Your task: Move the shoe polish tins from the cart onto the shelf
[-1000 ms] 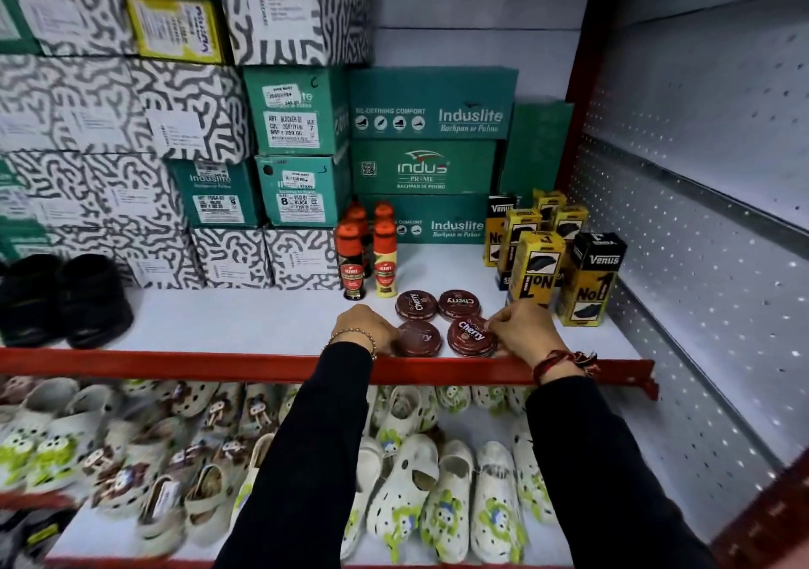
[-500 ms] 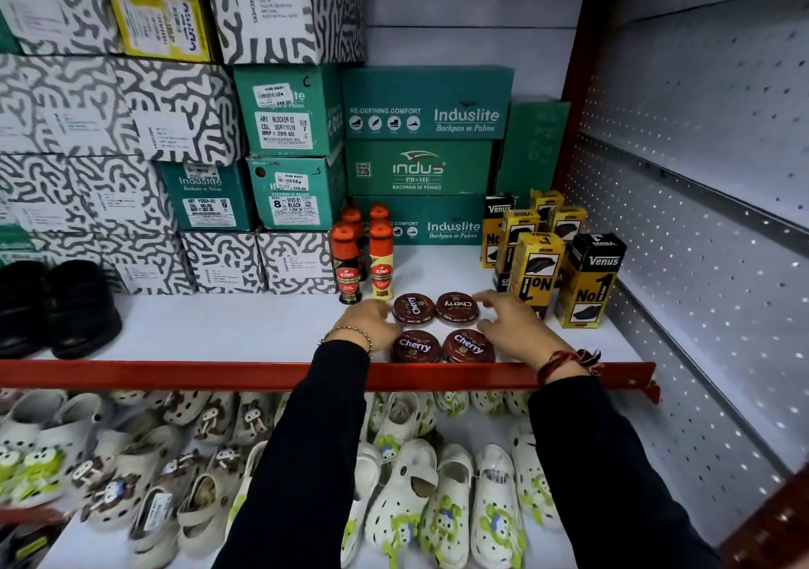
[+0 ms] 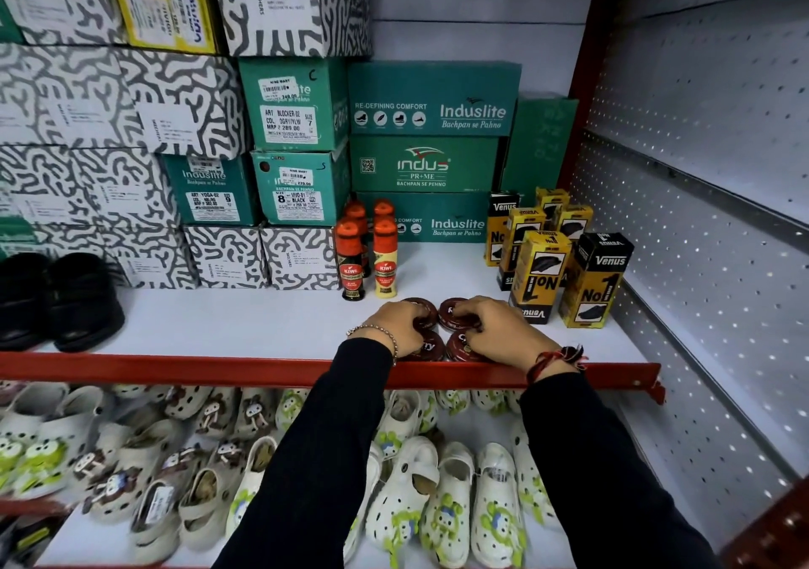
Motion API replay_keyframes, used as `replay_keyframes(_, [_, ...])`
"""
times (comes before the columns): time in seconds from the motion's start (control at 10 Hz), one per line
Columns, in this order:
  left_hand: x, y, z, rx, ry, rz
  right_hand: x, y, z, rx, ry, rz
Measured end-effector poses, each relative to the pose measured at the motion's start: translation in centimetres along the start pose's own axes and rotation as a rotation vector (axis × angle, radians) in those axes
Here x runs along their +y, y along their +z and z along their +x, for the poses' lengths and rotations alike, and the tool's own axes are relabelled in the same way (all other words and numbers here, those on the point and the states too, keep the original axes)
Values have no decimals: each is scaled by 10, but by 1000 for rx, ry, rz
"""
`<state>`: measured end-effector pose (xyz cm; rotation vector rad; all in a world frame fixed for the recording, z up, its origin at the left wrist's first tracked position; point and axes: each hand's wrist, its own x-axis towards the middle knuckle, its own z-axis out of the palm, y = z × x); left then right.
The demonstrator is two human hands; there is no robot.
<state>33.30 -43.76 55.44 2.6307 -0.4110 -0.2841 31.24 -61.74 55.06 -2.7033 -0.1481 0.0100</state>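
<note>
A white shelf with a red front lip runs across a shop rack; its right side is closed by a grey perforated wall on a red upright. Behind, shoe boxes in green and in a black-and-white squiggle print are stacked to the top of the view. Below the lip, a lower shelf is packed with white clogs.

Four round, flat, dark red shoe polish tins sit in a two-by-two square just behind the lip, touching or nearly touching one another. White lettering shows on the front pair, mostly hidden by the hands. The left hand lies over the left pair, fingers curled down onto the back left tin. The right hand lies over the right pair, fingers spread and bent, tips on the back right tin. Whether either hand truly grips a tin or only presses on it cannot be told. Both arms are in black sleeves; the left wrist has a bead bracelet, the right a red thread.

Just behind the tins stand polish bottles with orange caps. Right of the tins, near the right hand, stand upright yellow and black cartons. Left of the tins the shelf is bare as far as a pair of black shoes at the far left.
</note>
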Motion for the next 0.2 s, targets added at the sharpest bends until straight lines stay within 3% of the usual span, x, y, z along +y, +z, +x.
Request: replay_keyframes(0.2, [-2,2,-4,25,39,-21,3,6,2,37,-31,-3])
